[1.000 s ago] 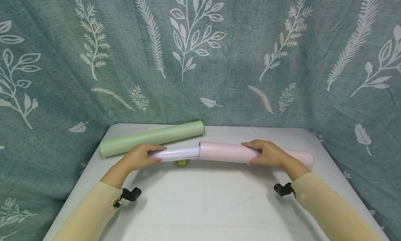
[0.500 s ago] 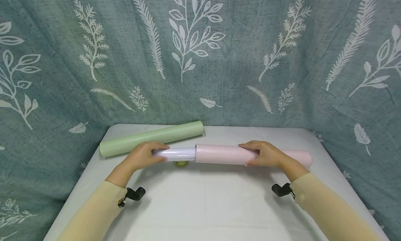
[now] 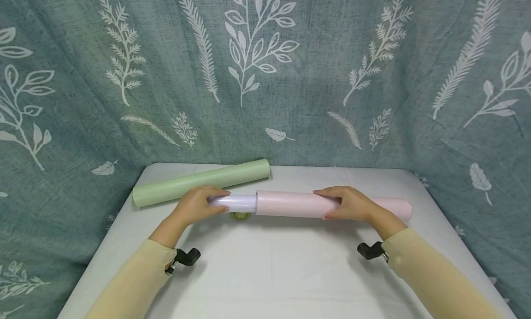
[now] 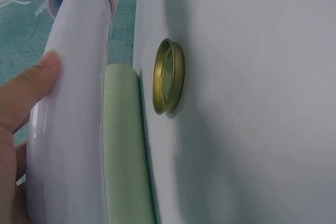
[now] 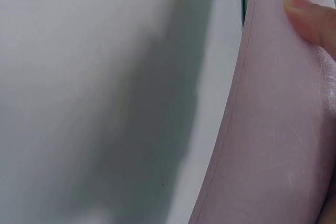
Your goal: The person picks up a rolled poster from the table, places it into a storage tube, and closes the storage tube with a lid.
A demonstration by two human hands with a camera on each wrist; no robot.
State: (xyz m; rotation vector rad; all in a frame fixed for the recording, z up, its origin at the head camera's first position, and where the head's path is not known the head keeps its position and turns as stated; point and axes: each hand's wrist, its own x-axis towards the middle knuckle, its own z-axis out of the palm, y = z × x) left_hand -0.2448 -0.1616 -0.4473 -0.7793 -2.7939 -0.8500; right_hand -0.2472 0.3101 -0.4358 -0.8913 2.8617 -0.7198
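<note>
My left hand (image 3: pixel 202 204) grips a glossy pale lilac roll (image 3: pixel 242 203), thumb on the near side and fingers over the far side. The roll's right end sits inside the open end of a pink tube (image 3: pixel 286 203), as the left wrist view also shows. My right hand (image 3: pixel 347 203) holds the pink tube around its middle, thumb in front. Both pieces lie in one nearly level line above the table, casting a shadow. How far the lilac roll reaches inside is hidden. A round gold metal lid (image 4: pixel 168 77) lies on the table just below the roll.
Behind my left hand, a green tube (image 3: pixel 203 181) lies slantwise on the white-covered table (image 3: pixel 274 263). A blue-green curtain (image 3: pixel 265 79) with white leaf prints hangs behind and at both sides.
My left hand has moved right with the lilac roll, and less of it shows outside the pink tube. The pink tube and my right hand have shifted slightly left.
</note>
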